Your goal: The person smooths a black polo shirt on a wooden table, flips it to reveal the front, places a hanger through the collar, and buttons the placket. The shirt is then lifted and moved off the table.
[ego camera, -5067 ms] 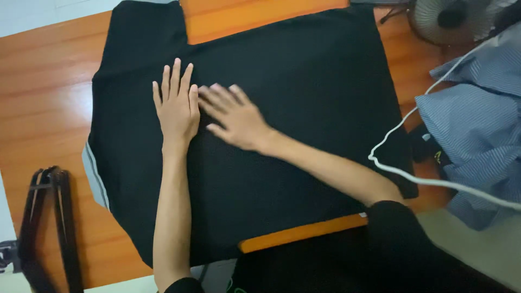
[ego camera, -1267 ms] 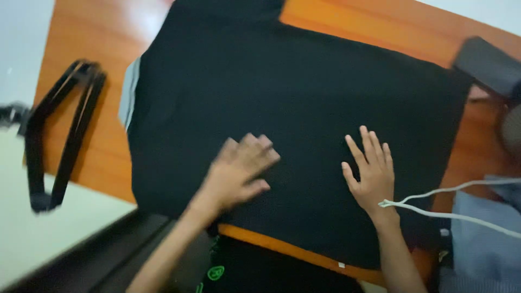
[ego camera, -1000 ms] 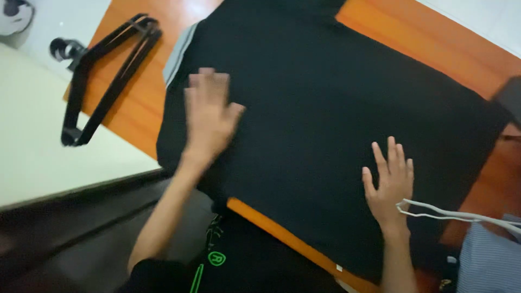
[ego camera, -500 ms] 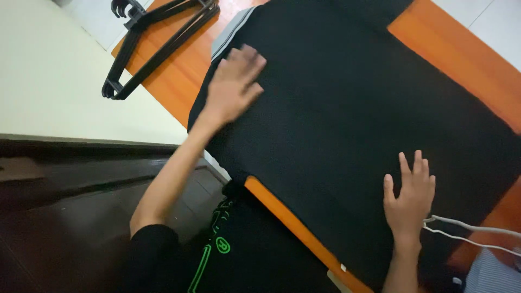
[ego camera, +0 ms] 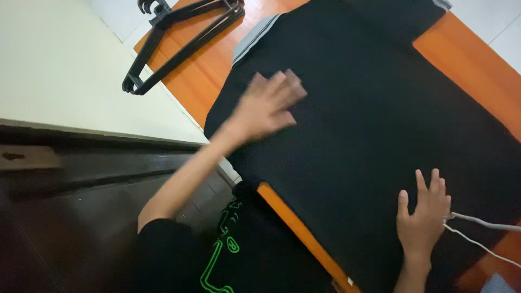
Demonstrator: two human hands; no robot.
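Note:
A black shirt [ego camera: 380, 92] with a grey-striped sleeve edge [ego camera: 254, 37] lies spread flat on an orange wooden table [ego camera: 206, 70]. My left hand [ego camera: 266, 106] rests flat on the shirt's left part, fingers together and blurred by motion. My right hand [ego camera: 423, 214] lies flat with fingers spread on the shirt near the table's front edge. Neither hand holds anything.
Black plastic hangers [ego camera: 179, 38] lie at the table's far left corner. A white cord [ego camera: 483, 230] runs in from the right beside my right hand. A pale floor [ego camera: 54, 59] and a dark ledge [ego camera: 70, 163] are at left.
My left hand has slid from the shirt's upper left sleeve area back toward the middle. My right hand has stayed flat near the front edge. The view has shifted.

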